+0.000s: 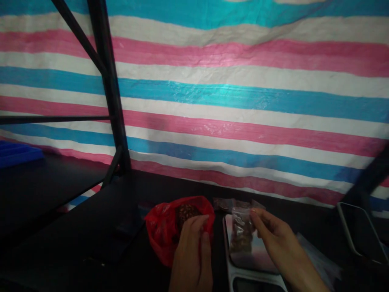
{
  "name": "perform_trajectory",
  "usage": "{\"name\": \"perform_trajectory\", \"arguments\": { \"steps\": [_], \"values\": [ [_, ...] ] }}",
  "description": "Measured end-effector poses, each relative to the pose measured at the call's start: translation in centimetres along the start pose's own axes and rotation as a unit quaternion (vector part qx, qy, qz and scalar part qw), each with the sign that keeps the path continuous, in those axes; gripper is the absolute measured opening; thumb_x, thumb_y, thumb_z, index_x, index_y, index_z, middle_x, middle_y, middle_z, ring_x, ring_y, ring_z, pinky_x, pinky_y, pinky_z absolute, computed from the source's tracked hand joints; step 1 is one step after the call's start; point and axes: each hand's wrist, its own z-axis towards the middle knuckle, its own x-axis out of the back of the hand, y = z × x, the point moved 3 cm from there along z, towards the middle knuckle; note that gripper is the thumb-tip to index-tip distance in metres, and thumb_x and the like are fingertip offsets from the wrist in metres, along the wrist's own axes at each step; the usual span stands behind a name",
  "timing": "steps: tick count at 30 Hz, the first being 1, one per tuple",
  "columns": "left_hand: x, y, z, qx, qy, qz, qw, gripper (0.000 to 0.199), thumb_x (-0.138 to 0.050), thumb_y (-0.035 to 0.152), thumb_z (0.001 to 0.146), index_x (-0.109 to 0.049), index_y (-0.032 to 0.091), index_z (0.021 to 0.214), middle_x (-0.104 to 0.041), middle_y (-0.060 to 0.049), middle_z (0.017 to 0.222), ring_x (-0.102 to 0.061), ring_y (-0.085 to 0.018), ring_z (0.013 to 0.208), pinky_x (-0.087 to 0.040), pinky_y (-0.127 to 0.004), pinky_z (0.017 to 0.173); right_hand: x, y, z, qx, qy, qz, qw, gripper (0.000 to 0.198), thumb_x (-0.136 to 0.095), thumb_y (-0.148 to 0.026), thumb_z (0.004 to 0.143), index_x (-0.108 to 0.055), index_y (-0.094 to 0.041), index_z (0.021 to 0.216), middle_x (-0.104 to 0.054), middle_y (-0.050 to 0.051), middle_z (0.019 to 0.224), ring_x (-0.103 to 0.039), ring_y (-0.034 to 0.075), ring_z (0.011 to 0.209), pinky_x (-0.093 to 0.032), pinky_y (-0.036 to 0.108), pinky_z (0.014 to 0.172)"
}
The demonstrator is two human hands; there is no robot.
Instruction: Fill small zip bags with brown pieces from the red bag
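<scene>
A small clear zip bag (242,235) with brown pieces in its lower part is pinched near its top edge by my right hand (275,239). It is over the metal plate of a digital scale (258,259); whether it rests on the plate I cannot tell. My left hand (192,253) is at the front right of an opened red plastic bag (159,227), its fingers stretched out over the rim. Dark brown, nubbly pieces (186,211) show inside that bag. No object is visible in the left hand, though its palm side is hidden.
Behind the scale lie more small filled bags (224,204). Flat clear plastic bags (319,259) are right of my right wrist, and a phone-like device (361,231) leans farther right. A blue tray (20,154) sits on the left shelf. A black post (111,89) rises before the striped sheet (243,97).
</scene>
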Motion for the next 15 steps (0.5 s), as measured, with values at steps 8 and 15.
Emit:
{"name": "perform_trajectory", "arguments": {
  "steps": [8,15],
  "values": [
    [-1.4,-0.3,-1.5,-0.098,-0.043,0.043,0.993,0.032,-0.047,0.020,0.104,-0.074,0.027,0.120,-0.077,-0.008,0.119,-0.075,-0.023,0.111,-0.061,-0.033,0.097,6.1,4.8,-0.3,-0.070,0.082,-0.088,0.990,0.038,-0.067,-0.063,0.065,-0.070,-0.026,0.060,-0.074,0.008,0.065,-0.069,0.029,0.069,-0.053,0.038,0.069],
    [-2.7,-0.1,-2.9,-0.134,-0.012,0.056,0.989,0.037,-0.040,0.022,0.108,-0.075,0.027,0.115,-0.076,-0.010,0.115,-0.075,-0.019,0.108,-0.061,-0.027,0.093,5.2,6.1,0.1,-0.034,0.075,-0.138,0.987,0.038,-0.061,-0.057,0.071,-0.081,-0.024,0.068,-0.082,0.010,0.079,-0.072,0.030,0.072,-0.054,0.039,0.073]
  ]
}}
